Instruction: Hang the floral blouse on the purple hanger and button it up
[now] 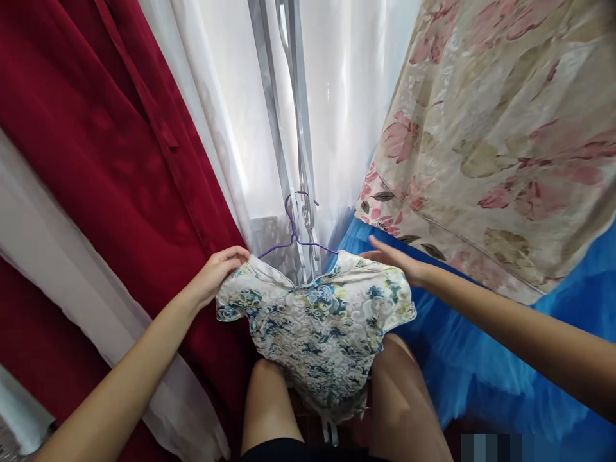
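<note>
A short-sleeved top (312, 327), white with a blue, green and yellow swirling print, hangs on a purple wire hanger (295, 240) in front of my thighs. At its left shoulder, my left hand (226, 269) is closed, pinching the cloth near the neckline. My right hand (394, 258) lies at the other shoulder with its fingers stretched out. One finger of it points upward, and the garment's edge partly hides the rest. The hanger's hook curves up beside grey hanging straps (296, 128).
On the left hang long red drapes (144, 154) beside white fabric (206, 70). Beige cloth with pink flowers (481, 141) hangs at the right over blue tulle (481, 366). Sheer white curtain (346, 83) covers the background.
</note>
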`<act>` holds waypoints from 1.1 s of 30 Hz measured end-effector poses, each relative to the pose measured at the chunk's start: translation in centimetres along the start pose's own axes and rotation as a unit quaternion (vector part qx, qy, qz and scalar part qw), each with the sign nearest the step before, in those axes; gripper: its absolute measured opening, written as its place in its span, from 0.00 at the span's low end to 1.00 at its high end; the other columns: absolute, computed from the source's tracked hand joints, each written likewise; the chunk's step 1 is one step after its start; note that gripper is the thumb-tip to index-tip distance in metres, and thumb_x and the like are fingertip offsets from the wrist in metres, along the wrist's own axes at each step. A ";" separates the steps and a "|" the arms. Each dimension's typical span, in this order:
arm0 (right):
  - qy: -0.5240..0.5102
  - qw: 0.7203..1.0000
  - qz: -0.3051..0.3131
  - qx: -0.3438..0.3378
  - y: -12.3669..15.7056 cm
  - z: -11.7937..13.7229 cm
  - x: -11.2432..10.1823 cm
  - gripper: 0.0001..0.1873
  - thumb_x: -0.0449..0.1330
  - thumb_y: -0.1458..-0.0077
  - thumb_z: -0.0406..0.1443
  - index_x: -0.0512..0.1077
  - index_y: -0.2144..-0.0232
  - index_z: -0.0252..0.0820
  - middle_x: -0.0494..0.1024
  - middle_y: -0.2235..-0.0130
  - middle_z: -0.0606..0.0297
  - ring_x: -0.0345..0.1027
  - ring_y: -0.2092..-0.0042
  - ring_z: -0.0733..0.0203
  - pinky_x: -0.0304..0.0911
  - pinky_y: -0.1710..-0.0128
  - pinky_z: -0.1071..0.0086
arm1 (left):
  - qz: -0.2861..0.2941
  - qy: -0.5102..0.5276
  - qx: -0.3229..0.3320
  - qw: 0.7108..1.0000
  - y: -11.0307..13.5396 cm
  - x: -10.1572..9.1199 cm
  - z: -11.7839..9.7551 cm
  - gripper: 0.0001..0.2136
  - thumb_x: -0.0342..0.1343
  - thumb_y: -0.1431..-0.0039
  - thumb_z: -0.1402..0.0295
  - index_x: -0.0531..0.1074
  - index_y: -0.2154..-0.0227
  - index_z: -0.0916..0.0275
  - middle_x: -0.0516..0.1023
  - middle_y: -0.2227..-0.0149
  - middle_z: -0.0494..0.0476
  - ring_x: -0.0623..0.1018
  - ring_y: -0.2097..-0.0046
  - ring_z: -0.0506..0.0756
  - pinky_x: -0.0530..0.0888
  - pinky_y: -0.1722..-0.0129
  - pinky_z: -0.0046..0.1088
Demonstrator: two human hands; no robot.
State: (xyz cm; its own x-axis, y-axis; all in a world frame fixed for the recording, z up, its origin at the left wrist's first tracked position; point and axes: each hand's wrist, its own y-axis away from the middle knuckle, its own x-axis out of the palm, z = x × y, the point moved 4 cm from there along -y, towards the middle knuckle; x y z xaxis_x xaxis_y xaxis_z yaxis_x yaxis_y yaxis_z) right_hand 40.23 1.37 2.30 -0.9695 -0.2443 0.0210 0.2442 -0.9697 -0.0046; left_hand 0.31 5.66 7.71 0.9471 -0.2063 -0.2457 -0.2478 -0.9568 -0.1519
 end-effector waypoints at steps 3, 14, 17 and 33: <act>-0.032 0.999 0.005 0.020 4.1 -0.6 -0.5 0.31 0.62 0.45 0.61 0.80 0.62 0.39 0.84 0.67 0.59 0.78 0.68 0.54 0.72 0.65 0.65 | 0.044 0.026 0.024 0.998 2.1 0.9 -0.2 0.17 0.62 0.43 0.55 0.79 0.60 0.64 0.81 0.62 0.59 0.79 0.61 0.57 0.74 0.62 0.28; 0.052 0.980 -0.126 -0.146 6.5 10.0 3.3 0.18 0.68 0.45 0.51 0.80 0.64 0.42 0.80 0.70 0.63 0.74 0.69 0.57 0.70 0.69 0.68 | -0.057 -0.197 0.134 0.970 2.2 1.7 -4.1 0.08 0.59 0.45 0.64 0.76 0.71 0.64 0.74 0.74 0.50 0.70 0.71 0.51 0.63 0.72 0.24; 0.185 0.952 0.026 -0.243 7.9 11.3 8.8 0.21 0.61 0.38 0.52 0.80 0.59 0.41 0.82 0.61 0.61 0.77 0.58 0.55 0.72 0.59 0.67 | -0.142 -0.124 0.168 0.967 1.7 0.7 -2.2 0.03 0.58 0.52 0.70 0.74 0.76 0.64 0.71 0.77 0.48 0.68 0.72 0.51 0.61 0.73 0.24; 0.523 0.744 0.018 -0.415 8.2 1.9 14.2 0.66 0.70 0.56 0.31 0.34 0.25 0.44 0.39 0.25 0.41 0.51 0.29 0.33 0.66 0.39 0.48 | 0.084 0.223 0.139 0.961 5.7 15.3 -2.9 0.12 0.60 0.48 0.62 0.62 0.76 0.59 0.74 0.70 0.56 0.75 0.68 0.55 0.75 0.63 0.37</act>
State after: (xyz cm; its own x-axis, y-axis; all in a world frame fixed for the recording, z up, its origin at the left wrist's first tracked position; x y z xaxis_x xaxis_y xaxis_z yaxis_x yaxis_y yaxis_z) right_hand 28.56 -10.06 4.48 -0.5547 0.2848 -0.7818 0.5933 -0.5234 -0.6116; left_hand 13.97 -3.50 5.88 0.8669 -0.4797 0.1357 -0.3913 -0.8234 -0.4108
